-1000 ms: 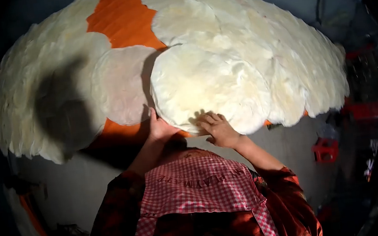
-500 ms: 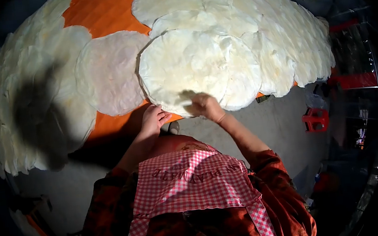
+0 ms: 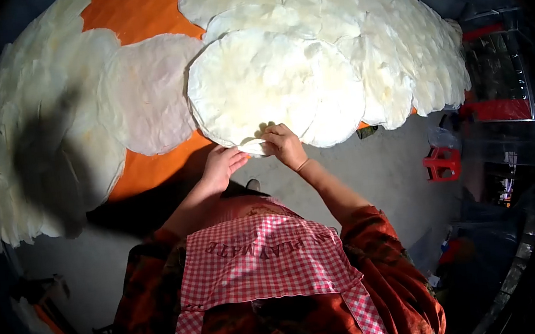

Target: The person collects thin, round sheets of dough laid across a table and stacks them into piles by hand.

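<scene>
A round cream-white sheet (image 3: 252, 84) lies on top of a stack of similar overlapping sheets, near the front edge of an orange surface (image 3: 134, 15). Its near edge is slightly lifted and folded between my hands. My left hand (image 3: 220, 166) grips that edge from the left, fingers together. Close beside it, my right hand (image 3: 285, 145) pinches the same edge with bent fingers. To the left lies a thinner, pinkish round sheet (image 3: 149, 94).
More overlapping pale sheets (image 3: 36, 139) cover the left side, under a dark shadow. A red stool (image 3: 442, 163) stands on the grey floor at right. Dark shelving with a red strip (image 3: 503, 109) is at the far right.
My right hand has come off the sheet's face and closed on its near edge, beside my left hand. The view has shifted, so the sheets sit higher and further left.
</scene>
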Tool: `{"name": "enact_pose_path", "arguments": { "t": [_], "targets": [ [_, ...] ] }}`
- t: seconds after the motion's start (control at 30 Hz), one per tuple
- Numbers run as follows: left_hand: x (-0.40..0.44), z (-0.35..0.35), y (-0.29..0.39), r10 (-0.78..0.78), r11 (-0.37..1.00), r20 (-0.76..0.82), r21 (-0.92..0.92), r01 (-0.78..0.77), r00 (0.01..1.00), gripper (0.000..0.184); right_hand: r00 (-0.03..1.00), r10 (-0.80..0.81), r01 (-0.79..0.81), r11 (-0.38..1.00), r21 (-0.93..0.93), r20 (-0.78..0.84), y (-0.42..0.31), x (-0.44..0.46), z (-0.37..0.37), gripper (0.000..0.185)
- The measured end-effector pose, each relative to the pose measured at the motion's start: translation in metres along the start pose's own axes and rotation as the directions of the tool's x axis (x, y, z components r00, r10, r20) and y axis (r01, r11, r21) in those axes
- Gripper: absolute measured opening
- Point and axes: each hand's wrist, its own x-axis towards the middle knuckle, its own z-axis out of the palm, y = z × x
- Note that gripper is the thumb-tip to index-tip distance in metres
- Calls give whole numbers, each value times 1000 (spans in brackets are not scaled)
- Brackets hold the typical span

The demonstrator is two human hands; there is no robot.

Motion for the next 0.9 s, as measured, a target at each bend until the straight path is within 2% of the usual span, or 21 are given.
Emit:
{"name": "enact_pose_path", "arguments": {
  "t": [0.07, 0.13, 0.2, 0.27, 0.33, 0.4, 0.47, 0.53, 0.67, 0.8, 0.83, 0.9],
  "targets": [
    [3, 2, -6, 20, 1000, 5, -13, -20, 1000, 22, 984, 114, -138, 974, 182, 138, -1, 20, -22, 17],
    [3, 9, -10, 57, 998, -47, -36, -58, 997, 22, 998, 54, -52, 993, 103, -14, 46, 54, -43, 13],
    [6, 13, -14, 77, 995, -86, -49, -82, 993, 22, 967, -179, 182, 983, 1, -180, -8, 104, -114, 11],
    [12, 12, -22, 90, 993, -117, -67, -98, 989, 22, 888, -399, 348, 908, -232, -230, -54, 112, -154, 12],
    [14, 15, -29, 96, 989, -119, -101, -108, 988, 21, 906, -395, 346, 897, -274, -150, -50, 87, -139, 16],
    [20, 15, -33, 102, 986, -137, -117, -118, 985, 21, 921, -378, 342, 900, -270, -92, -15, 56, -90, 15],
    [25, 15, -42, 97, 985, -183, -122, -121, 978, 21, 969, -249, 241, 947, -215, -9, 25, 21, -36, 14],
    [24, 21, -43, 91, 981, -209, -149, -123, 974, 24, 976, -214, 208, 965, -161, -25, 34, 4, -11, 13],
    [23, 22, -46, 123, 970, -165, -187, -153, 979, 27, 980, -182, 175, 980, -90, -76, 17, 8, -12, 12],
    [32, 16, -55, 184, 962, -176, -169, -213, 967, 28, 972, -227, 223, 973, -63, -66, 8, 9, -1, 10],
    [35, 16, -57, 200, 959, -188, -163, -232, 962, 28, 971, -234, 226, 968, -111, -55, 11, 7, 10, 8],
    [42, 10, -62, 212, 959, -167, -155, -238, 963, 27, 967, -248, 244, 968, -50, -68, 2, 5, 12, 7]
  ]
}}
